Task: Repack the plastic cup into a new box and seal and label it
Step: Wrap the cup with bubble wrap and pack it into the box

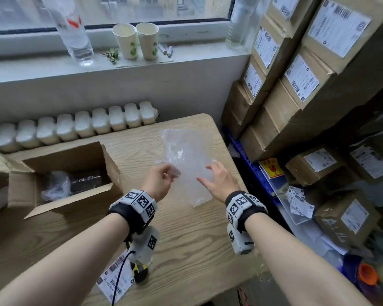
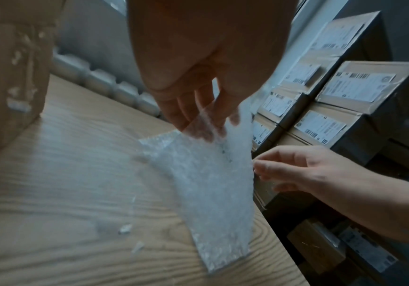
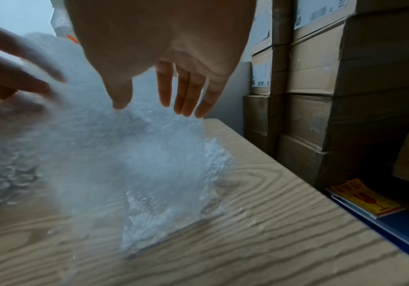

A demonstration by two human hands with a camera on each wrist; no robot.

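Note:
A clear bubble wrap sheet (image 1: 187,155) lies partly on the wooden table (image 1: 186,235), with its near end lifted. My left hand (image 1: 170,173) pinches the sheet's near left edge; the left wrist view shows its fingers (image 2: 186,116) behind the wrap (image 2: 210,183). My right hand (image 1: 205,174) is spread, with straight fingers (image 3: 186,96) touching the raised wrap (image 3: 125,154) at its near right side. An open cardboard box (image 1: 20,193) stands at the left and holds a dark item under a clear plastic bag (image 1: 55,184). No plastic cup is plainly visible.
A printed label (image 1: 113,279) and a yellow-and-black tool (image 1: 139,272) lie at the table's near edge. Stacked labelled boxes (image 1: 296,85) fill the shelving on the right. Two paper cups (image 1: 137,40) and bottles stand on the windowsill; a radiator (image 1: 75,127) runs behind the table.

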